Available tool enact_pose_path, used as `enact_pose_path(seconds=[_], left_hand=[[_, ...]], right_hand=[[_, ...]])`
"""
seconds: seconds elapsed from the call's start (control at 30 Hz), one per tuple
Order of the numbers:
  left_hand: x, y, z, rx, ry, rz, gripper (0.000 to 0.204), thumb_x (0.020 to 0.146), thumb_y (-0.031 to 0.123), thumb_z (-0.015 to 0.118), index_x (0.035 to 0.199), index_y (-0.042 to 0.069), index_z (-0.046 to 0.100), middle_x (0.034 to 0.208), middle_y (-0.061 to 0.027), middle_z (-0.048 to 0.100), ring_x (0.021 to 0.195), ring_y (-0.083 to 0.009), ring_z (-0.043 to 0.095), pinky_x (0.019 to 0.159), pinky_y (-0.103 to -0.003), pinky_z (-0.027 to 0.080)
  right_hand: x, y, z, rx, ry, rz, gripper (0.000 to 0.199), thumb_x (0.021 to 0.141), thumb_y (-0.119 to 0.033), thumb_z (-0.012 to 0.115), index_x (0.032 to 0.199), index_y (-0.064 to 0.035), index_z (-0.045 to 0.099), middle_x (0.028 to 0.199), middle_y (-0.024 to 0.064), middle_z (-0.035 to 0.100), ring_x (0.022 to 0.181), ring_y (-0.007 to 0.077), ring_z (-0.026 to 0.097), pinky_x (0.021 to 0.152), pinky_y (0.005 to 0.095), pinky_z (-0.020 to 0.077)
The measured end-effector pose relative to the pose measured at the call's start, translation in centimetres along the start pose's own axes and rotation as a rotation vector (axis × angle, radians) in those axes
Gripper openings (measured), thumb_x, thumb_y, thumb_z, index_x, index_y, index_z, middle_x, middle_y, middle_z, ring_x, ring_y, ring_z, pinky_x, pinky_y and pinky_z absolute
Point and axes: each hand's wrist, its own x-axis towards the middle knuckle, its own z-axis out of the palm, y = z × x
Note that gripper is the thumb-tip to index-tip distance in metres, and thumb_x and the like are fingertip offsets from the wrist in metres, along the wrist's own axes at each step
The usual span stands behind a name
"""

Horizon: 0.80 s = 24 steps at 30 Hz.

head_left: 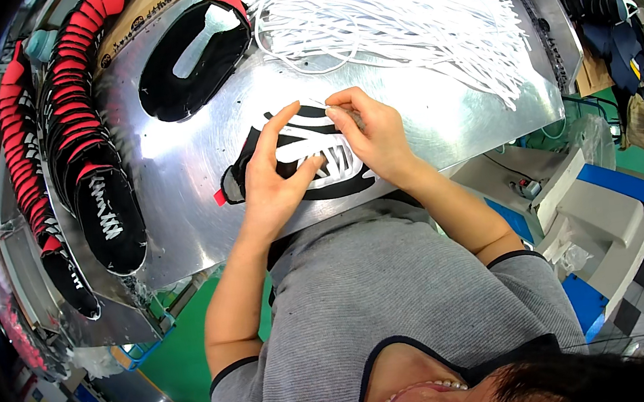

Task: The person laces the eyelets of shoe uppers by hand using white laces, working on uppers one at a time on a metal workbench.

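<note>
A black shoe upper (341, 189) with white laces lies on its side on the metal table, close to its front edge. A small red tab shows at its left end. Across the upper, my left hand (266, 177) holds it, with the thumb on the laced part and the forefinger reaching to the far side. My right hand (377, 135) pinches a white shoelace (311, 119) between thumb and forefinger, just over the upper's far edge. Its other fingers are curled and partly hidden. Lacing crosses the middle of the upper in several rows.
Behind my hands lie another black upper (159, 74) with a red tab and a big bundle of white shoelaces (395, 16). Long stacked rows of black-and-red uppers (72, 95) line the left. A grey and blue machine (583, 207) stands at the right of the metal table (177, 212).
</note>
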Motion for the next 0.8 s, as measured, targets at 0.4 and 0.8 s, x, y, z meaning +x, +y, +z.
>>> enact_pose_path(seconds=[0.4,0.8], left_hand=[[0.0,0.2,-0.3,-0.290,-0.065,-0.154,0.059,0.083,0.001,0.070,0.138,0.004,0.048,0.131,-0.0086,0.055,0.113,-0.0149,0.057,0.095,-0.029,0.048],[0.0,0.5,-0.7,-0.435,-0.120,-0.162,0.057,0.086,-0.006,0.065,0.139,0.002,0.044,0.128,-0.0090,0.052,0.099,-0.0124,0.062,0.088,-0.026,0.052]], right_hand=[[-0.7,-0.7,-1.1,0.173,-0.139,-0.245,0.010,0.080,-0.007,0.077,0.088,-0.0078,0.072,0.070,0.0034,0.068,0.055,0.0104,0.059,0.050,0.0245,0.0434],[-1.4,-1.4,-0.7,-0.295,-0.129,-0.481,0.024,0.073,-0.006,0.073,0.093,-0.0179,0.070,0.072,-0.0038,0.067,0.058,0.0160,0.064,0.051,0.0284,0.0479]])
